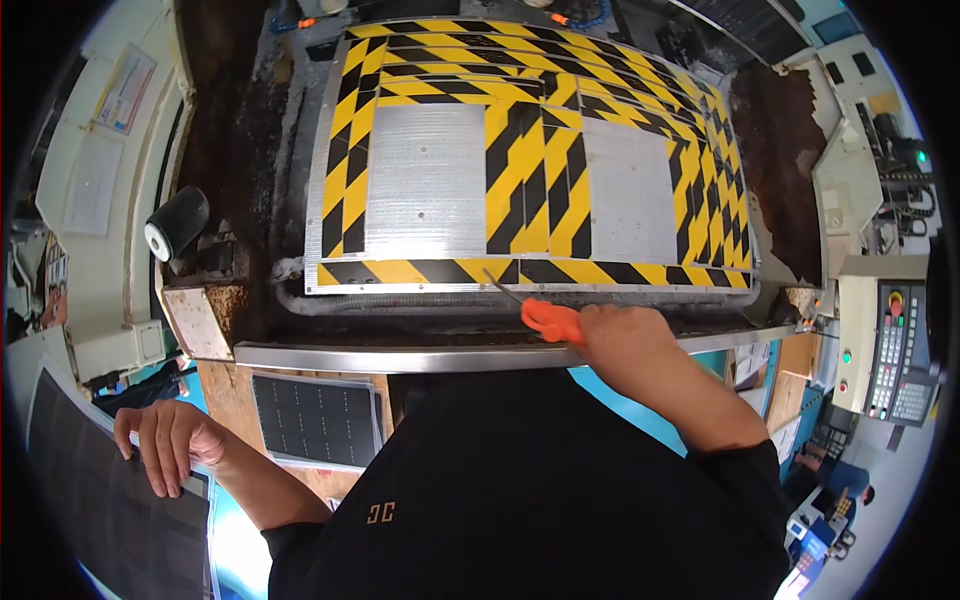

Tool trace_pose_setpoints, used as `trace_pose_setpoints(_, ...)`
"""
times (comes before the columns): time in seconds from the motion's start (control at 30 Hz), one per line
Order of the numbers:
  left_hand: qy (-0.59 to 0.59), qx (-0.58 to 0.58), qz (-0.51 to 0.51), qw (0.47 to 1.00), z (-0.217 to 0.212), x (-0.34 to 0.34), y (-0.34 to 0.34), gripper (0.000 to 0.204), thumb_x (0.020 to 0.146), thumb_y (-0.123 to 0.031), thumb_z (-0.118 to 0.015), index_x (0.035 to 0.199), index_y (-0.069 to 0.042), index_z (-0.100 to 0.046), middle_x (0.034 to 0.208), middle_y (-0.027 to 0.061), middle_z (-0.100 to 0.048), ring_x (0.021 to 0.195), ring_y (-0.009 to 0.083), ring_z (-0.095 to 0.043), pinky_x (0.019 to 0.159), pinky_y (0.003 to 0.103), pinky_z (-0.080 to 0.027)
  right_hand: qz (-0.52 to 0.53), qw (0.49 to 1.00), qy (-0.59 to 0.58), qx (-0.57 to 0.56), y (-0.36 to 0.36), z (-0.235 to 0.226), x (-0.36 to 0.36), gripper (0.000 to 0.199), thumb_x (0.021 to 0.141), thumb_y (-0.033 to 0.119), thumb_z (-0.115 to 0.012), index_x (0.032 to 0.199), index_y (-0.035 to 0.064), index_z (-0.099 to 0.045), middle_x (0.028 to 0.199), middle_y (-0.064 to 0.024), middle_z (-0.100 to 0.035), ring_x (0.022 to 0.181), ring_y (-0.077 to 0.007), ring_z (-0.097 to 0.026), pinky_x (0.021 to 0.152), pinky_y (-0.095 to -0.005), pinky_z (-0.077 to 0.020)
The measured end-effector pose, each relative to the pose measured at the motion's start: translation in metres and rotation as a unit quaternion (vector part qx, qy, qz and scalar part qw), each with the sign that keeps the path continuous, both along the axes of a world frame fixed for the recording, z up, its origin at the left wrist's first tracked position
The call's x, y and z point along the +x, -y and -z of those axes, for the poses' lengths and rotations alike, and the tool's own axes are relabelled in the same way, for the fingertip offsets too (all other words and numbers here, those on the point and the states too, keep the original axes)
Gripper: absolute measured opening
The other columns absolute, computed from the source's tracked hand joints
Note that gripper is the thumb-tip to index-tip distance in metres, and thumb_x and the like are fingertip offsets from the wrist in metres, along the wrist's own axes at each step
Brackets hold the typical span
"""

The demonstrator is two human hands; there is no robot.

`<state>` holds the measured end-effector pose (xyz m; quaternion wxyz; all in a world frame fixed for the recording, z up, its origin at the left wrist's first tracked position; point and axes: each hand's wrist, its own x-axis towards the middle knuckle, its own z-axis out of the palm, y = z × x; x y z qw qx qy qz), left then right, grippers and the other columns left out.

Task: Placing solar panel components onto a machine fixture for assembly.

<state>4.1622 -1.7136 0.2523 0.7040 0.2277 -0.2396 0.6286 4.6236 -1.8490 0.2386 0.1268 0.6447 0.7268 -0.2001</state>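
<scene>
My right hand (630, 345) is closed around an orange air blow gun (552, 320). Its thin metal nozzle points left and up, and the tip is over the near edge of the metal plate (425, 190). Black and yellow striped tape (520, 180) covers much of this plate, leaving two bare silver areas, one left of the middle and one right. Off to the lower left, my left hand (170, 445) hangs open with its fingers apart and bent downward. It holds nothing and appears in front of a dark panel (110, 510); whether it touches the panel I cannot tell.
A metal rail (420, 358) runs between me and the plate. Below it, a black sheet with rows of small marks (318, 420) lies on a wooden surface. A dark cylinder (178, 224) stands left of the plate. On the right is a control panel (900, 350) with keys.
</scene>
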Motion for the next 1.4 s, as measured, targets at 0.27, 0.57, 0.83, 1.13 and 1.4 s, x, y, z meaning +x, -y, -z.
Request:
trace_pose_setpoints(0.27, 0.027, -0.021, 0.035, 0.999, -0.001, 0.034, -0.008, 0.012, 0.099, -0.007, -0.045, 0.090, 0.000, -0.049, 0.057, 0.0156, -0.065, 0.041, 0.0193, -0.063, 0.038, 0.025, -0.051, 0.080, 0.991, 0.109, -0.005, 0.048, -0.028, 0.044, 0.031, 0.087, 0.033, -0.069, 0.085, 0.0041, -0.060, 0.076, -0.0140, -0.067, 0.070, -0.0324, -0.069, 0.062, -0.0422, -0.0545)
trace_pose_setpoints(0.57, 0.012, -0.046, 0.075, 0.996, 0.001, 0.060, -0.013, 0.014, 0.098, -0.009, -0.046, 0.088, -0.001, -0.050, 0.054, 0.0135, -0.064, 0.038, 0.0179, -0.060, 0.037, 0.023, -0.048, 0.231, 0.960, 0.149, -0.049, 0.091, -0.034, 0.111, 0.031, 0.086, 0.034, -0.070, 0.090, 0.0036, -0.063, 0.083, -0.0168, -0.070, 0.078, -0.0350, -0.069, 0.070, -0.0450, -0.0544)
trace_pose_setpoints(0.83, -0.009, -0.047, 0.080, 0.996, 0.006, 0.069, -0.014, 0.019, 0.101, -0.014, -0.044, 0.088, -0.001, -0.049, 0.053, 0.0129, -0.063, 0.038, 0.0174, -0.060, 0.036, 0.023, -0.046, 0.402, 0.898, 0.159, -0.088, 0.094, 0.002, 0.183, 0.038, 0.086, 0.037, -0.070, 0.106, 0.0056, -0.066, 0.100, -0.0166, -0.071, 0.093, -0.0357, -0.069, 0.081, -0.0469, -0.0536)
trace_pose_setpoints(1.13, -0.034, -0.079, 0.072, 0.994, 0.008, 0.077, -0.012, 0.018, 0.101, -0.014, -0.043, 0.090, -0.001, -0.049, 0.056, 0.0133, -0.063, 0.039, 0.0187, -0.060, 0.036, 0.023, -0.045, 0.314, 0.945, 0.048, 0.083, 0.002, 0.074, 0.154, 0.036, 0.091, 0.036, -0.065, 0.104, 0.0032, -0.059, 0.098, -0.0185, -0.069, 0.091, -0.0375, -0.068, 0.078, -0.0494, -0.0538)
trace_pose_setpoints(1.4, -0.069, -0.093, 0.031, 0.993, 0.009, 0.048, 0.003, 0.019, 0.102, -0.015, -0.041, 0.091, -0.002, -0.051, 0.055, 0.0111, -0.063, 0.039, 0.0170, -0.058, 0.036, 0.023, -0.044, 0.386, 0.916, 0.109, -0.030, 0.071, 0.068, 0.188, 0.035, 0.093, 0.034, -0.061, 0.108, 0.0024, -0.062, 0.098, -0.0196, -0.071, 0.094, -0.0386, -0.069, 0.081, -0.0503, -0.0535)
